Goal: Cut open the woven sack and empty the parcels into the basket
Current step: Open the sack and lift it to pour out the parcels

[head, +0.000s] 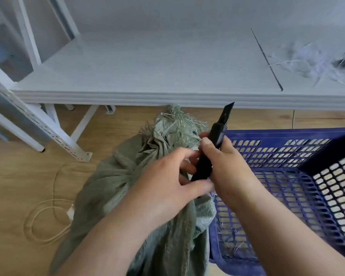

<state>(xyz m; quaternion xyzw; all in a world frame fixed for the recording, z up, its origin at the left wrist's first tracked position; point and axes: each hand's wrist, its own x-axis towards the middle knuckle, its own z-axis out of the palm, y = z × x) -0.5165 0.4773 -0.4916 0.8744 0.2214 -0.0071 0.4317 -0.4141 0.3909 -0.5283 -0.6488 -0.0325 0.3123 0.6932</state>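
Both hands close together — right hand [220, 160] curled, left hand [167, 176] fingertips alongside.
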